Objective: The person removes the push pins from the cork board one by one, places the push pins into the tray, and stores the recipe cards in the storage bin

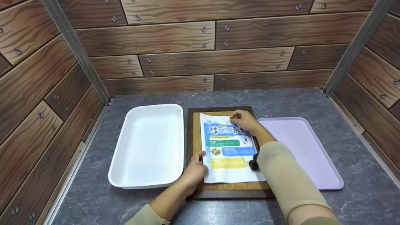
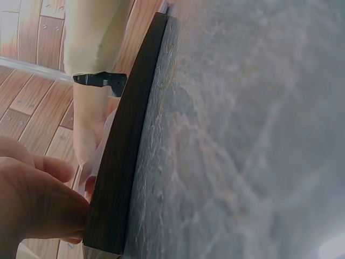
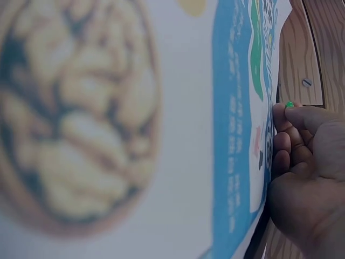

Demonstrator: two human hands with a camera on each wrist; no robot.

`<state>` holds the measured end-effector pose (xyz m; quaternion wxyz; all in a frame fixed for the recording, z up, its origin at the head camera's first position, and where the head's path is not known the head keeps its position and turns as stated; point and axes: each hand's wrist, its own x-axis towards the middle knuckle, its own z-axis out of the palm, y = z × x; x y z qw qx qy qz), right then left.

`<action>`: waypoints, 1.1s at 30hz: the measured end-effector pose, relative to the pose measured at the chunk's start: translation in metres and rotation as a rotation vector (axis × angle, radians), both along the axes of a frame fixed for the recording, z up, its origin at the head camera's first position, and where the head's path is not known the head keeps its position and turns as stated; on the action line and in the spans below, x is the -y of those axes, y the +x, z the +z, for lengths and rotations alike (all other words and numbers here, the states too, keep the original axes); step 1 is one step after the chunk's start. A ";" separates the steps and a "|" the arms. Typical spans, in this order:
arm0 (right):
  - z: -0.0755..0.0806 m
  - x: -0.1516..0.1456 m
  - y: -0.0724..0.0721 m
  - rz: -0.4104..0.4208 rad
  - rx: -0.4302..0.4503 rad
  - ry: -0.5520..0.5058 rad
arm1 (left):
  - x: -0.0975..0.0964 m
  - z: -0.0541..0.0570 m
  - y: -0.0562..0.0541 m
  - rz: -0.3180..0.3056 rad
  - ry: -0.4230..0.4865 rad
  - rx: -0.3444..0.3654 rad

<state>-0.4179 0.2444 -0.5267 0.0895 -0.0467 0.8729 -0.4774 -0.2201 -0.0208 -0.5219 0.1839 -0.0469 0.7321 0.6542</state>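
Note:
A printed poster (image 1: 229, 175) with blue, green and yellow blocks lies over a cork board (image 1: 196, 134) with a dark wooden frame (image 1: 231, 194). At the poster's top right, my right hand (image 1: 245, 120) pinches a small green pushpin (image 3: 290, 104) between thumb and forefinger, close over the paper. My left hand (image 1: 194, 170) rests at the poster's lower left edge, its thumb and fingertips on the paper. From the left wrist, the thumb shows beside the board's dark frame (image 2: 126, 135). The poster's top left corner curls up a little.
To the left of the board stands a deep white tray (image 1: 147, 147). A flat lilac tray (image 1: 309, 150) lies on the right, partly behind the right forearm. All sit on a grey marbled tabletop (image 1: 84, 190), bounded by wood-patterned walls (image 1: 175, 37).

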 end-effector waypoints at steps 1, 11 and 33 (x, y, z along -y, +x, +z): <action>0.000 0.000 0.000 -0.001 -0.003 0.000 | 0.000 0.000 0.000 -0.003 0.000 0.004; -0.006 0.001 0.003 -0.039 -0.018 -0.027 | 0.001 0.000 0.001 0.015 -0.008 0.042; 0.012 -0.018 0.021 -0.025 -0.018 -0.070 | -0.004 0.010 -0.001 0.006 -0.029 -0.063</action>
